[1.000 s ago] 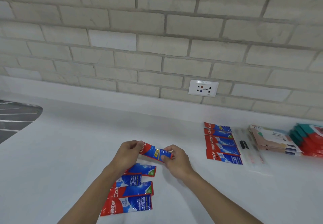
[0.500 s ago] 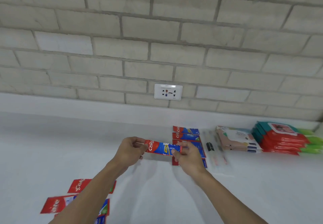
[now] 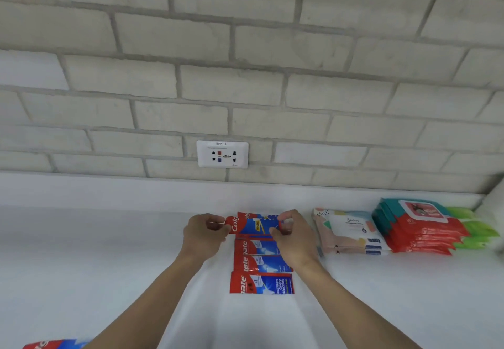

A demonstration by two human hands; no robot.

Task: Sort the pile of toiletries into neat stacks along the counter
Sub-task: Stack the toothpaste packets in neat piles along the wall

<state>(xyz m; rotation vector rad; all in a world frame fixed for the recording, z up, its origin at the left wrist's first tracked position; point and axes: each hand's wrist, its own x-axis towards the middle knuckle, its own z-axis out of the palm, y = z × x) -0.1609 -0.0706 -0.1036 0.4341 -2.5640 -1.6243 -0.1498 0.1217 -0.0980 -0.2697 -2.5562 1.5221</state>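
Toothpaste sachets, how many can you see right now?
6: one held by left hand and right hand, one behind it, three in the row below, one at bottom left. Others may be hidden.

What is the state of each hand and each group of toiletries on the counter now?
Left hand: grip closed on the left end of the red and blue toothpaste sachet.
Right hand: grip closed on the sachet's right end.
Row of red and blue toothpaste sachets: flat, overlapping.
Pastel wipe packs: stacked.
Red and teal wipe packs: stacked.
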